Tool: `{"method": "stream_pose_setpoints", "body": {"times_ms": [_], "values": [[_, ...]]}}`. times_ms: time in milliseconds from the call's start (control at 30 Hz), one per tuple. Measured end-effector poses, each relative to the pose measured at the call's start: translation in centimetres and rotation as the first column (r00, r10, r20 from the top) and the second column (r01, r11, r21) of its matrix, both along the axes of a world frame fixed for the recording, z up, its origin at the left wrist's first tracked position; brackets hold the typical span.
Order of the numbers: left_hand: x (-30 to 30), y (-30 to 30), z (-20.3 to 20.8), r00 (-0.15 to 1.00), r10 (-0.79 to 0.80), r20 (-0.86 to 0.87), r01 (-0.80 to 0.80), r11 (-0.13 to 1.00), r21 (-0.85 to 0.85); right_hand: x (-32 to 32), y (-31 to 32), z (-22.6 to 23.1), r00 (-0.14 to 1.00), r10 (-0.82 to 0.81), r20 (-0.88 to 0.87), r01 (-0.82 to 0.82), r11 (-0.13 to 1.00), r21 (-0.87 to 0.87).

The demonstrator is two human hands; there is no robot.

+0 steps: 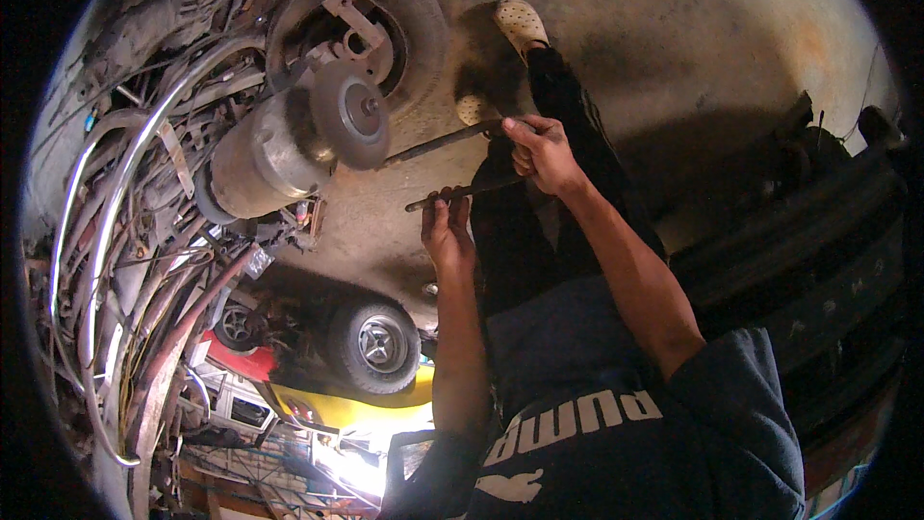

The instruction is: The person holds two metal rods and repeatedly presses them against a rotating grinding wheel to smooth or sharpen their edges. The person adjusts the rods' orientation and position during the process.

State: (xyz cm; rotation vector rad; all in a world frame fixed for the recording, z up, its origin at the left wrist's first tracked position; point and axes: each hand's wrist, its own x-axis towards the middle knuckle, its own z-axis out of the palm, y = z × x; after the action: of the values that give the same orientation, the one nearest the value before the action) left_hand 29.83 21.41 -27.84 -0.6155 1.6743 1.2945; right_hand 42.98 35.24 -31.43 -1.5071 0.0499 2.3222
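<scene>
My right hand is closed round the near end of a dark metal rod. The rod's far end lies close to the grinding wheel of a bench grinder; whether they touch I cannot tell. Below it runs a second dark length of rod, pinched in the fingers of my left hand, its tip sticking out to the left. This length leads back toward my right hand, where my fingers hide whether the two are joined.
Left of the grinder is a heap of scrap metal with bent chrome tubes. A big tyre lies behind the grinder. A wheel and a yellow body panel are at the lower left. Dark ridged material stands at right.
</scene>
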Motion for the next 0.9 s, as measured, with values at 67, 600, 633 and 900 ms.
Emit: {"method": "stream_pose_setpoints", "body": {"times_ms": [67, 600, 633, 900], "values": [[-0.1, -0.1, -0.1, 1.0, -0.015, 0.002, 0.015, 1.0, -0.01, 0.0, 0.1, -0.1, 1.0, 0.006, 0.025, -0.006, 1.0, 0.018], [0.0, 0.3, 0.3, 0.999, -0.012, 0.048, 0.011, 1.0, 0.019, 0.2, 0.4, 0.2, 0.996, 0.0, 0.086, -0.002, 1.0, 0.022], [0.0, 0.2, 0.3, 0.999, -0.011, 0.048, 0.011, 1.0, 0.014, 0.2, 0.3, 0.2, 0.996, 0.002, 0.092, -0.004, 1.0, 0.016], [0.3, -0.6, 0.3, 0.998, -0.045, 0.044, 0.044, 0.999, 0.027, 0.7, -0.1, 0.4, 0.997, -0.027, 0.076, 0.028, 1.0, -0.01]]}}
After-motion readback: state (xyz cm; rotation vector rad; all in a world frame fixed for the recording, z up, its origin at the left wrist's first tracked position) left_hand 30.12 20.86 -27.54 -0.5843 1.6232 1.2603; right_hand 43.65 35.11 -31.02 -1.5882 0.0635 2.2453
